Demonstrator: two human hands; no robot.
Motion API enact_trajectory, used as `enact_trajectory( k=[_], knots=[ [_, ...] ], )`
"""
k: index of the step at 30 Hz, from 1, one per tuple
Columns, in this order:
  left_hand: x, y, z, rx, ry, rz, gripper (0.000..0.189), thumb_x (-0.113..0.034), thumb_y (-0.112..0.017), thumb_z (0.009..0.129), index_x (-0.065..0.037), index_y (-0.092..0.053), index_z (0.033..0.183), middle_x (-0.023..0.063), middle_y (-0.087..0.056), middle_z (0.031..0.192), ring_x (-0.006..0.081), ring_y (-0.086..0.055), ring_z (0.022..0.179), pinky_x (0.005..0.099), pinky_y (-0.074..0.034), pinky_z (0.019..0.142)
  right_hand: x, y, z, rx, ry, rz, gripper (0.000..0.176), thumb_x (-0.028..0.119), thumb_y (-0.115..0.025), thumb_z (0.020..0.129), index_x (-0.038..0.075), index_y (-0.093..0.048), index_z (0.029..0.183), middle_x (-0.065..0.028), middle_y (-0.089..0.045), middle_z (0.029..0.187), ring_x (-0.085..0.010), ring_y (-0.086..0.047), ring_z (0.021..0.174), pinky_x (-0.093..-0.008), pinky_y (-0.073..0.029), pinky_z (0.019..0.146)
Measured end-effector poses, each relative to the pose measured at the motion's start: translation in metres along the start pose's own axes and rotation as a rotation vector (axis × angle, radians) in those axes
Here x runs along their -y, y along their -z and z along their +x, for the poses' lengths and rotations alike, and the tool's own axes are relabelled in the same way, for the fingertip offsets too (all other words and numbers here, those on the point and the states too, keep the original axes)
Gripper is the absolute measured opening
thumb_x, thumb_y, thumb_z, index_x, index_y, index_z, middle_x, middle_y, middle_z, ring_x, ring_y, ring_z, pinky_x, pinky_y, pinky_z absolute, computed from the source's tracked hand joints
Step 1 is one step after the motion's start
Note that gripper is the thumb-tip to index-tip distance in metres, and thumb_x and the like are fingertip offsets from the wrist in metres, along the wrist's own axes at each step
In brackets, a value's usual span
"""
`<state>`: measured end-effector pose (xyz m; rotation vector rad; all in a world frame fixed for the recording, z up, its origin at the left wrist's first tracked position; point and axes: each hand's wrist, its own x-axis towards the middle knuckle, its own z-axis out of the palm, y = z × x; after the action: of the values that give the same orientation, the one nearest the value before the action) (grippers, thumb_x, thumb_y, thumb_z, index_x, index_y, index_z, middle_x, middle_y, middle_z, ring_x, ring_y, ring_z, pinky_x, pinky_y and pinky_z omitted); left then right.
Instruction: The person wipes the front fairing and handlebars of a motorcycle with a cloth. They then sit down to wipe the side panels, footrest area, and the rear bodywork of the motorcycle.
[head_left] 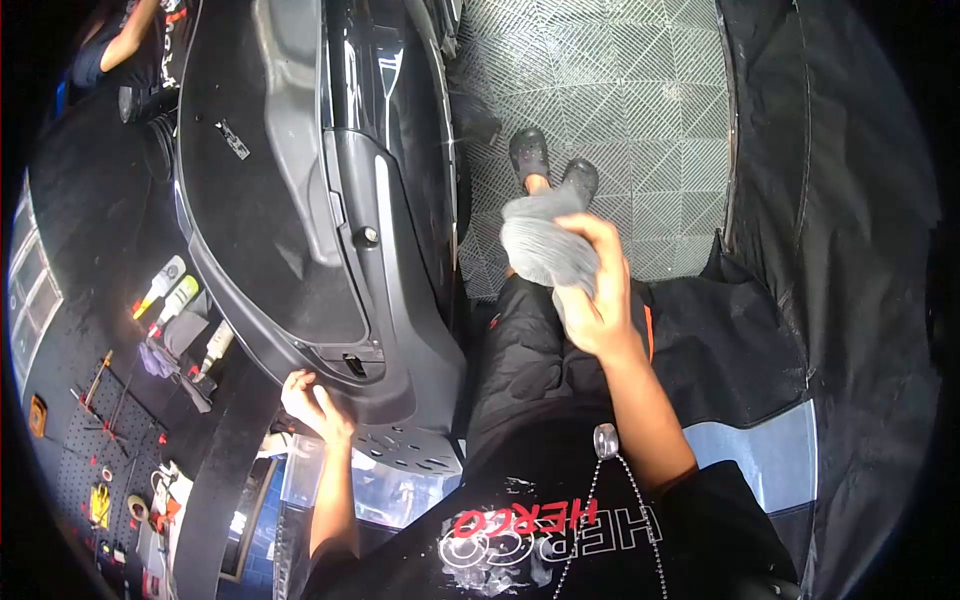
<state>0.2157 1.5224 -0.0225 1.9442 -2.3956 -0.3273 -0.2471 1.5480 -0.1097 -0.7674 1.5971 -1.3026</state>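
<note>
- While the black car panel (260, 230) stands open, its lower edge meets the left hand (318, 405); the fingers curl there, but whether they clamp it I cannot tell.
- The grey cloth (545, 245) sits bunched in the right hand (600, 295), whose fingers are closed round it.
- Small bottles (175, 290) lie left of the left hand.

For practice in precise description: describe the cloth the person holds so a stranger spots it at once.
Right of the big dark panel lies pale ribbed floor. Over it the right hand grips a bunched grey cloth. Crumpled and pale, it sits just below two black shoes.
</note>
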Motion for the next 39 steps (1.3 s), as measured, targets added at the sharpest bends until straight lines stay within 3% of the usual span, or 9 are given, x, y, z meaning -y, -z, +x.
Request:
enact_trajectory(
  k=[1, 5, 8, 12, 15, 18, 25, 34, 39],
  knots=[
    [0.002, 0.000, 0.000, 0.001, -0.002, 0.008, 0.035, -0.032, -0.053, 0.102, 0.001, -0.060, 0.111, 0.0198, -0.055, 0.123, 0.0340, -0.051, 0.119, 0.0475, -0.037, 0.105, 0.017, 0.001, 0.024, 0.067, 0.018, -0.042, 0.042, 0.007, -0.070, 0.077, 0.002, -0.062, 0.117, -0.0162, -0.069, 0.104, -0.0361, -0.066, 0.104, -0.0446, -0.051, 0.093],
    [0.000, 0.000, 0.001, -0.019, 0.004, -0.013, 0.036, -0.033, -0.054, 0.103, 0.001, -0.060, 0.111, 0.0197, -0.055, 0.122, 0.0339, -0.052, 0.117, 0.0470, -0.037, 0.104, 0.048, -0.017, 0.076, 0.178, -0.013, -0.206, 0.031, 0.017, -0.074, 0.085, 0.005, -0.062, 0.110, -0.0172, -0.071, 0.098, -0.0345, -0.071, 0.084, -0.0422, -0.055, 0.075],
    [0.002, -0.002, 0.000, -0.038, 0.018, -0.046, 0.037, -0.034, -0.054, 0.102, 0.002, -0.061, 0.111, 0.0201, -0.055, 0.122, 0.0342, -0.053, 0.116, 0.0472, -0.038, 0.103, 0.041, -0.035, 0.093, 0.159, 0.100, -0.245, 0.028, 0.023, -0.076, 0.088, 0.004, -0.066, 0.106, -0.0130, -0.074, 0.083, -0.0202, -0.070, 0.064, -0.0337, -0.053, 0.064],
    [0.006, 0.000, -0.002, -0.023, -0.003, -0.042, 0.030, -0.028, -0.055, 0.103, 0.000, -0.060, 0.114, 0.0183, -0.057, 0.126, 0.0328, -0.051, 0.122, 0.0458, -0.035, 0.107, 0.058, -0.050, 0.101, 0.116, -0.008, -0.385, 0.025, 0.024, -0.080, 0.084, 0.001, -0.072, 0.089, -0.0111, -0.069, 0.065, -0.0184, -0.065, 0.049, -0.0322, -0.051, 0.054],
    [0.008, -0.002, -0.003, -0.040, -0.003, -0.054, 0.031, -0.029, -0.056, 0.103, 0.000, -0.060, 0.114, 0.0184, -0.057, 0.126, 0.0328, -0.051, 0.122, 0.0455, -0.036, 0.107, 0.053, -0.057, 0.105, 0.047, 0.024, -0.417, 0.025, 0.024, -0.081, 0.080, 0.001, -0.073, 0.085, -0.0117, -0.069, 0.064, -0.0192, -0.066, 0.051, -0.0326, -0.052, 0.055],
    [0.002, 0.002, 0.001, -0.019, -0.008, -0.007, 0.031, -0.029, -0.056, 0.103, 0.000, -0.061, 0.114, 0.0185, -0.057, 0.125, 0.0327, -0.052, 0.122, 0.0450, -0.036, 0.106, 0.061, -0.063, 0.114, 0.040, -0.030, -0.404, 0.022, 0.025, -0.080, 0.076, 0.005, -0.074, 0.083, -0.0158, -0.066, 0.060, -0.0343, -0.069, 0.059, -0.0435, -0.056, 0.063],
    [-0.001, 0.002, 0.002, -0.015, 0.023, -0.008, 0.035, -0.033, -0.055, 0.102, 0.000, -0.062, 0.111, 0.0187, -0.058, 0.123, 0.0332, -0.052, 0.119, 0.0456, -0.036, 0.105, 0.053, -0.069, 0.127, -0.062, 0.026, -0.255, 0.022, 0.022, -0.083, 0.073, 0.004, -0.075, 0.085, -0.0178, -0.069, 0.065, -0.0340, -0.071, 0.063, -0.0412, -0.057, 0.065],
    [-0.006, 0.000, 0.006, -0.012, 0.023, 0.022, 0.040, -0.040, -0.052, 0.102, -0.001, -0.061, 0.108, 0.0193, -0.058, 0.120, 0.0341, -0.053, 0.115, 0.0462, -0.036, 0.102, 0.056, -0.066, 0.148, 0.029, -0.089, -0.178, 0.028, 0.024, -0.084, 0.071, 0.002, -0.076, 0.087, -0.0180, -0.071, 0.069, -0.0335, -0.072, 0.066, -0.0400, -0.058, 0.070],
    [-0.007, 0.000, 0.006, -0.019, 0.044, 0.006, 0.040, -0.039, -0.052, 0.102, -0.001, -0.061, 0.108, 0.0194, -0.058, 0.119, 0.0345, -0.052, 0.117, 0.0465, -0.036, 0.102, 0.045, -0.066, 0.140, 0.013, -0.006, -0.144, 0.028, 0.024, -0.085, 0.070, 0.003, -0.076, 0.086, -0.0186, -0.072, 0.074, -0.0332, -0.074, 0.069, -0.0400, -0.058, 0.071]
  ],
)
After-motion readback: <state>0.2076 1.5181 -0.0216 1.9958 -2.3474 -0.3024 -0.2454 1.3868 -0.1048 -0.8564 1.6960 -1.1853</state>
